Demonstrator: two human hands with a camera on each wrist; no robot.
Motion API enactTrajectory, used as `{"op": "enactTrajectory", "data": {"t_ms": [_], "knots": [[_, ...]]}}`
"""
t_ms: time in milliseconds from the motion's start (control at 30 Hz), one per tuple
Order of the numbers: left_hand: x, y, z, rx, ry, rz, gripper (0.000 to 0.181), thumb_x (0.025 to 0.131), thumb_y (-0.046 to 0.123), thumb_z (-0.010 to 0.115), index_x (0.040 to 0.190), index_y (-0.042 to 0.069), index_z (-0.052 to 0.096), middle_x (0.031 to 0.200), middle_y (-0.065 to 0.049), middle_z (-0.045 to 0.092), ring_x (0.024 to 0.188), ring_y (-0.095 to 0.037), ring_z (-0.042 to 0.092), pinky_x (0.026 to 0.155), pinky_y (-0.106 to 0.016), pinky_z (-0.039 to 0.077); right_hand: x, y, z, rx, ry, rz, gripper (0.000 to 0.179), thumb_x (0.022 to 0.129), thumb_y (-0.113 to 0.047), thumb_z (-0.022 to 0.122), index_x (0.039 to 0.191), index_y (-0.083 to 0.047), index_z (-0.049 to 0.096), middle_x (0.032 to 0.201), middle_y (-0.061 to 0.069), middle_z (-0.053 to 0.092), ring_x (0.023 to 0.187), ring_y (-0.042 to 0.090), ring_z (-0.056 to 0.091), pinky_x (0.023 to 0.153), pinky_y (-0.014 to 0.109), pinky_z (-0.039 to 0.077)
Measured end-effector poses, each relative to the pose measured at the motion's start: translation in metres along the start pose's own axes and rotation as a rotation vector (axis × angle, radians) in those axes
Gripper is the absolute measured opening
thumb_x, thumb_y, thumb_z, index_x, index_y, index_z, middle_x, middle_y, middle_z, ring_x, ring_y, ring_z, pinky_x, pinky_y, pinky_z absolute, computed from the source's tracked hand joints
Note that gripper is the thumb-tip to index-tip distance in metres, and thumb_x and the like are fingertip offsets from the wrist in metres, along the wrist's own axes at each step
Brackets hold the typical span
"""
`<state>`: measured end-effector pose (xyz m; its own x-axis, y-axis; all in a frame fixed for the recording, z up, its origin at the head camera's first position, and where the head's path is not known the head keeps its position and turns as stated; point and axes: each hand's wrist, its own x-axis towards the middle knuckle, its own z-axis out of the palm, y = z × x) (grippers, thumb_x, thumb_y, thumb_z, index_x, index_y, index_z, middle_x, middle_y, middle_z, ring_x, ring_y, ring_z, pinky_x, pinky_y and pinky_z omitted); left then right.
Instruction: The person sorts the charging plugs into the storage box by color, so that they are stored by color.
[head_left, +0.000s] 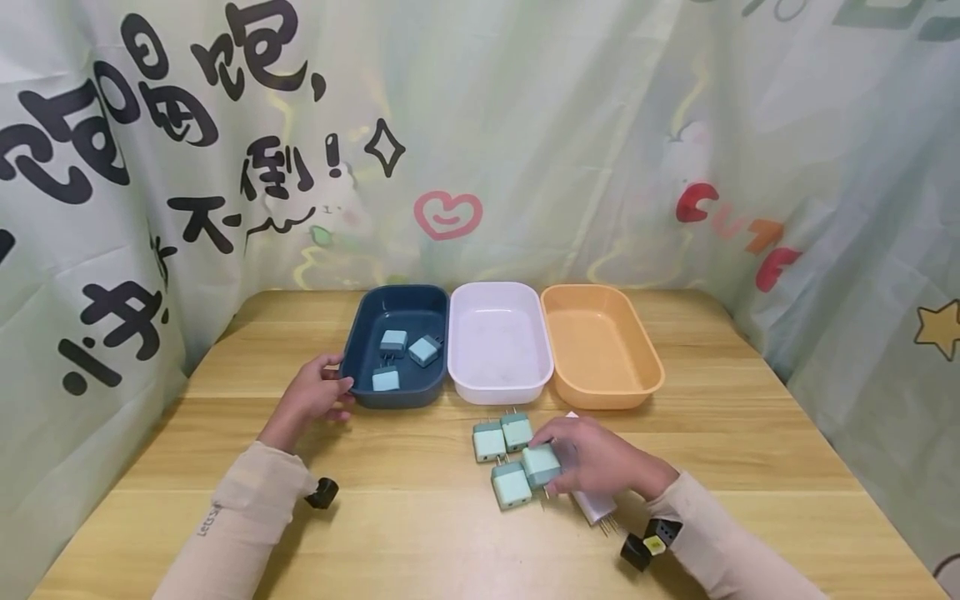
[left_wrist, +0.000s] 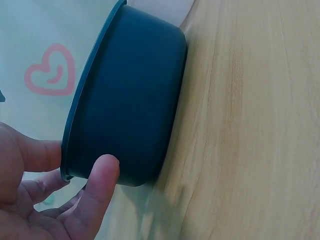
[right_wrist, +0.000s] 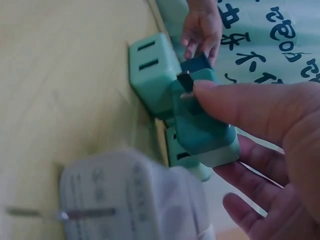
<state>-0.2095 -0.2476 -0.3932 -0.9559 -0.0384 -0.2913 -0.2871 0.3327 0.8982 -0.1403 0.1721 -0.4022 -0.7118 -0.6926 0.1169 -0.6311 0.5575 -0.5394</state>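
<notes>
My right hand (head_left: 592, 454) pinches a pale green plug-in charger (right_wrist: 205, 125) between thumb and fingers, its metal prongs showing beside the thumb. Close to it on the table are three similar chargers (head_left: 512, 486). Partly hidden below that hand lies something white (head_left: 596, 504) with prongs; close up it is a white charger (right_wrist: 135, 195) with blurred print. At far left my left hand (head_left: 311, 396) grips the front left corner of a navy tray (left_wrist: 125, 95), thumb at the rim and a finger against the outer wall. Three pale chargers (head_left: 386, 379) lie inside that tray.
A white tray (head_left: 500, 389) stands right of the navy one, and an orange tray (head_left: 609, 392) beside that, all in a row. They sit on a wooden table (head_left: 405, 517). Behind hangs a printed curtain (head_left: 525, 150).
</notes>
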Motion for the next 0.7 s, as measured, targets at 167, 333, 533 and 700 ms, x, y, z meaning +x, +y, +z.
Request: {"op": "enactTrajectory", "data": {"t_ms": [167,333,533,700], "knots": [[0.0,0.0,0.0,0.005,-0.002,0.002,0.058,0.1,0.004,0.05,0.152,0.005,0.024,0.132,-0.025,0.039,0.097,-0.034,0.057,0.068,-0.037,0.058,-0.008,-0.005,0.0,0.14,-0.033,-0.057,0.046,0.071,-0.023,0.087,0.111,-0.016,0.066,0.108,-0.009,0.064,0.095,0.01,0.058,0.083,0.034,0.052],[0.001,0.0,0.0,0.006,-0.003,0.007,0.059,0.1,0.004,0.05,0.152,0.006,0.024,0.132,-0.025,0.04,0.097,-0.034,0.057,0.068,-0.037,0.058,-0.015,-0.007,0.001,0.267,-0.118,-0.14,0.044,0.072,-0.018,0.086,0.11,-0.012,0.064,0.102,-0.007,0.062,0.086,0.008,0.06,0.075,0.028,0.055],[-0.001,0.0,0.0,0.015,-0.002,0.004,0.058,0.1,0.004,0.05,0.152,0.006,0.024,0.131,-0.025,0.04,0.098,-0.034,0.057,0.069,-0.037,0.058,-0.023,-0.009,-0.002,0.45,-0.343,-0.119,0.043,0.074,-0.014,0.085,0.11,-0.011,0.063,0.103,-0.006,0.061,0.094,0.009,0.059,0.08,0.029,0.054],[0.0,0.0,0.0,0.023,0.0,0.001,0.058,0.1,0.005,0.05,0.152,0.006,0.024,0.132,-0.024,0.04,0.099,-0.034,0.057,0.069,-0.036,0.058,-0.023,-0.007,-0.005,0.428,-0.342,-0.132,0.043,0.075,-0.016,0.084,0.111,-0.011,0.061,0.104,-0.006,0.061,0.097,0.01,0.059,0.085,0.032,0.053]]}}
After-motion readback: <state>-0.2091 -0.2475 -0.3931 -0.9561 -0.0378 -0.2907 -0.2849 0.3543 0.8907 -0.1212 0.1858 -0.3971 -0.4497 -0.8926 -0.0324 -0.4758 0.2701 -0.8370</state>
